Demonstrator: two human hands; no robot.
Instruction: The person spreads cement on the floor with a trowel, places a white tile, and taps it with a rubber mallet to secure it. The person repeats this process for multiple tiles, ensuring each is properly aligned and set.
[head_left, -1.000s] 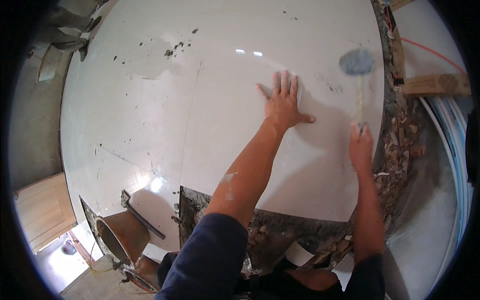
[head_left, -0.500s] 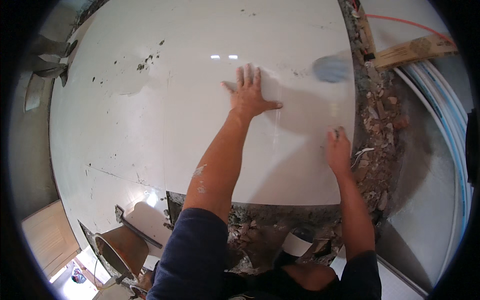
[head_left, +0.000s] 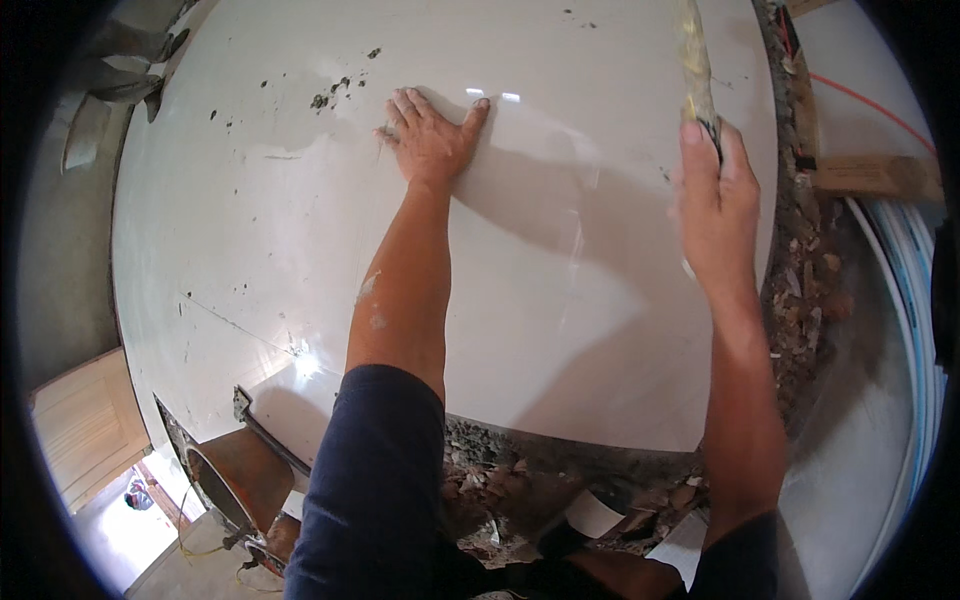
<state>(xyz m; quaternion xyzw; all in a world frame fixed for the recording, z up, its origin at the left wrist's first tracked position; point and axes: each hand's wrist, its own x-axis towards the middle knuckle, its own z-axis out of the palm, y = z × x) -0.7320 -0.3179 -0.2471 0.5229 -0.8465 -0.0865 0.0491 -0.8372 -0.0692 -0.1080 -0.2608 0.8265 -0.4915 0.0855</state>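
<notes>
Left hand [head_left: 430, 145] spread open, palm down on the pale tiling [head_left: 560, 340]; right hand [head_left: 720, 205] closed around a yellowish handle [head_left: 694, 60].
Control likely needs a firm, unstrained grip, left hand well clear; tiling lies under both hands, and the handle points from the right hand toward the tiling's far side.

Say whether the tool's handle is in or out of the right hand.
In: the right hand is closed around the handle, which juts from its grip to the picture's upper edge.
</notes>
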